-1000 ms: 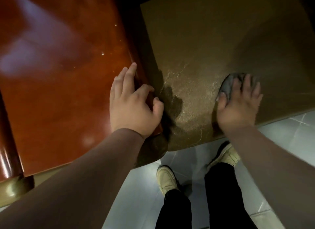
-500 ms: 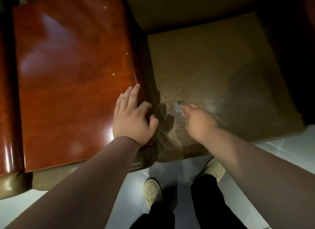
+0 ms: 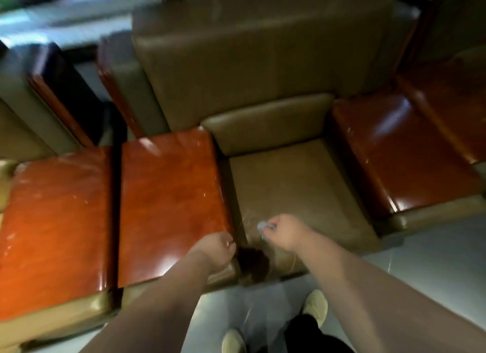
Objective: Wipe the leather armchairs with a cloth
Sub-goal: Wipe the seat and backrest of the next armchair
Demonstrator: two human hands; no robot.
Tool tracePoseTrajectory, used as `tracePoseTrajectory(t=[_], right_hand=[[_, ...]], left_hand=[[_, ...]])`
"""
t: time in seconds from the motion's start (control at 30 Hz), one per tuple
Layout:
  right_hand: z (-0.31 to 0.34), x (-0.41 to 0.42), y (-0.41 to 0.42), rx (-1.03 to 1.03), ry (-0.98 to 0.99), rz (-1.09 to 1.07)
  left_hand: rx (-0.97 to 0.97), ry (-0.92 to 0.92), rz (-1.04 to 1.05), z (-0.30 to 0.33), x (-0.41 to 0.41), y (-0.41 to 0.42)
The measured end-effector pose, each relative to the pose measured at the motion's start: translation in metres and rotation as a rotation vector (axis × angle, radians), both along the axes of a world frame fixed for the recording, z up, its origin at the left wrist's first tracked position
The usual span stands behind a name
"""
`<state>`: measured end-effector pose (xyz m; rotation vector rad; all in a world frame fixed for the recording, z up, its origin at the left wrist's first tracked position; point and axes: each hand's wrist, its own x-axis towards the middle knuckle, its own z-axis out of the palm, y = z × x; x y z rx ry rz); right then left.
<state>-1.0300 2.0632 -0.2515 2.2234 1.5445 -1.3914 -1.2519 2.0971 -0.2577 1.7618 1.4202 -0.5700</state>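
Note:
A brown leather armchair [image 3: 302, 184] with glossy red-brown wooden armrest tops stands in front of me. My right hand [image 3: 285, 231] grips a small grey cloth [image 3: 263, 226] bunched in its fingers, low over the front left part of the seat cushion. My left hand [image 3: 214, 249] sits at the front right corner of the left wooden armrest [image 3: 168, 203], fingers curled loosely, holding nothing that I can see. The picture is blurred by motion.
A second armchair's wooden armrest [image 3: 52, 221] adjoins on the left, and another [image 3: 405, 153] lies on the right. The chair's backrest [image 3: 257, 61] rises behind the seat. Pale tiled floor [image 3: 434, 253] and my shoes [image 3: 315, 306] are below.
The view has pulled back and up, showing the whole armchair. My right hand stays at the seat's front left, the cloth now bunched in it. My left hand slid back to the armrest's front corner, fingers curled.

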Motion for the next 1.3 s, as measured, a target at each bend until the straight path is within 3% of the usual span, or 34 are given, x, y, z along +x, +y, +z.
tracePoseTrajectory(t=[0.2,0.3,0.5,0.93,1.3], right_hand=[[0.136,-0.005,0.015,0.166,-0.075,-0.014],[0.192,0.002,0.027,0.298,-0.097,-0.035],[0.248,0.030,0.043,0.422,-0.098,-0.037],[0.326,0.147,0.161,0.609,-0.124,0.148],[0.314,0.173,0.230,0.621,-0.095,0.216]], left_hand=[[0.172,-0.042,0.059,0.139,-0.013,0.037],[0.275,-0.147,0.171,0.194,-0.011,0.062],[0.411,-0.186,0.085,0.262,0.018,0.087],[0.517,-0.142,0.231,0.318,0.107,0.167],[0.607,-0.060,0.278,0.312,0.130,0.213]])
